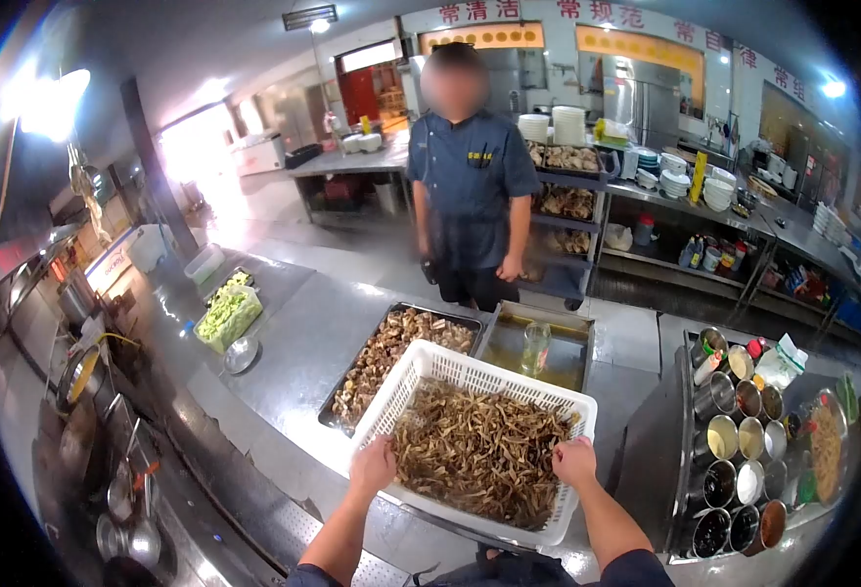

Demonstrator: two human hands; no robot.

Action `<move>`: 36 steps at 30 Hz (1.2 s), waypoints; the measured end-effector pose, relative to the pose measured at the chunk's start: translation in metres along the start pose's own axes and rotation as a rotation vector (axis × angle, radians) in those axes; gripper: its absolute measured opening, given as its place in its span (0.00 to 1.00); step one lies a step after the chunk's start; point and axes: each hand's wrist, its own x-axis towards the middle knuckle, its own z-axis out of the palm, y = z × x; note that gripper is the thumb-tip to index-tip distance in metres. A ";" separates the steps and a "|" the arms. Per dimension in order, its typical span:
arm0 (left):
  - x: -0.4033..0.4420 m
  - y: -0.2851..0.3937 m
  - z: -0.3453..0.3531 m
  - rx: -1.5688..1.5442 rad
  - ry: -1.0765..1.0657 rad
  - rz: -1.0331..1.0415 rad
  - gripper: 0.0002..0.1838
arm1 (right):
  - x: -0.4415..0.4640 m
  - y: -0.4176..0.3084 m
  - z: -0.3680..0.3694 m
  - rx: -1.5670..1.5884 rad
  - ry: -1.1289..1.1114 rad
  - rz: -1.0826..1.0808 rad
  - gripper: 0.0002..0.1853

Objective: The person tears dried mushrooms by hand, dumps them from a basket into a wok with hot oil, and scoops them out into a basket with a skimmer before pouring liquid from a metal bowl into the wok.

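A white perforated plastic basket (470,364) is in front of me, filled with brown dried strips (479,445) that look like mushroom or vegetable pieces. My left hand (373,464) grips its left rim with the fingers closed. On the opposite side, my right hand (574,461) is closed round the right rim. The basket tilts a little and overlaps a metal tray of brown chopped pieces (391,357) behind it. Beside that stands a shallow metal tray (572,344) with yellowish liquid and a clear glass or jar (536,349).
A person in a dark blue uniform (470,176) stands across the steel counter (274,323). At the right is a rack of seasoning pots (721,437). Cut green vegetables fill a clear tub (227,318) at the left, near a metal bowl (241,354). Ladles (144,538) lie by the stove.
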 end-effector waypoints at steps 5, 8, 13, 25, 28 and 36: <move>0.001 -0.006 0.007 -0.032 0.047 0.020 0.09 | 0.001 -0.002 -0.004 0.015 -0.008 0.017 0.04; 0.002 -0.006 0.007 -0.013 0.059 0.039 0.09 | 0.000 -0.003 -0.004 0.027 0.016 0.002 0.04; 0.005 -0.012 0.012 0.020 0.067 0.066 0.08 | 0.002 -0.001 -0.001 0.049 -0.028 0.051 0.07; 0.004 -0.005 0.005 0.017 0.058 0.073 0.09 | -0.001 0.030 0.053 -0.095 0.075 0.063 0.05; 0.003 0.000 0.003 -0.017 0.038 0.009 0.09 | -0.002 0.033 0.058 -0.092 0.080 0.049 0.04; 0.004 -0.012 0.010 -0.014 0.096 0.105 0.10 | -0.001 0.033 0.054 -0.068 0.110 0.017 0.04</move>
